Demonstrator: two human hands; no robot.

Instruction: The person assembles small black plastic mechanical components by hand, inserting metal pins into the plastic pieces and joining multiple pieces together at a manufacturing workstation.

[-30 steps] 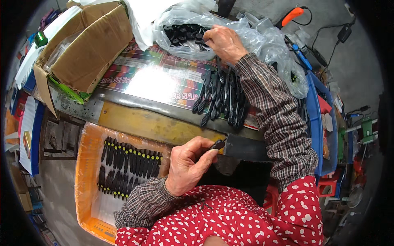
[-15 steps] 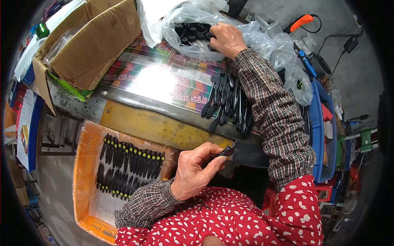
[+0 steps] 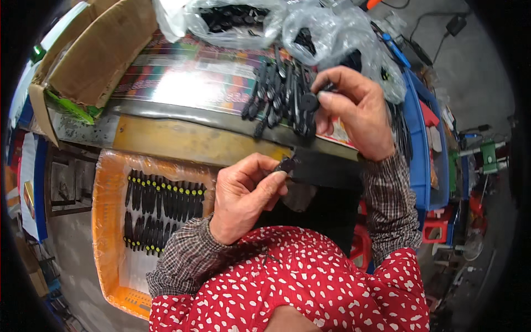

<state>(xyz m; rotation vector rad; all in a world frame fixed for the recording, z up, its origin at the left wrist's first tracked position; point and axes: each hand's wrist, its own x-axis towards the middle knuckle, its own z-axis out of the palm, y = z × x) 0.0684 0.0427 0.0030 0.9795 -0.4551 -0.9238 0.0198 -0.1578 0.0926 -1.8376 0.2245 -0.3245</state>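
Your left grip point(image 3: 243, 193) pinches one small black part point(image 3: 286, 164), mostly hidden by your fingertips, at the table's point(image 3: 182, 141) near edge. Your right grip point(image 3: 359, 110) pinches one blurred, round-ended black piece point(image 3: 310, 102) beside dark handles point(image 3: 271, 91) too overlapped to count. One orange basket point(image 3: 102, 232), partly behind your sleeve point(image 3: 185, 257), holds two rows.

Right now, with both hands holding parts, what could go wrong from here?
The right hand pinches a round-ended black part beside the pile of black handles; if it slips, it could get lost among them.

The left hand holds a small black part in its fingertips near the worktable's front edge, so a fumble might drop it off.
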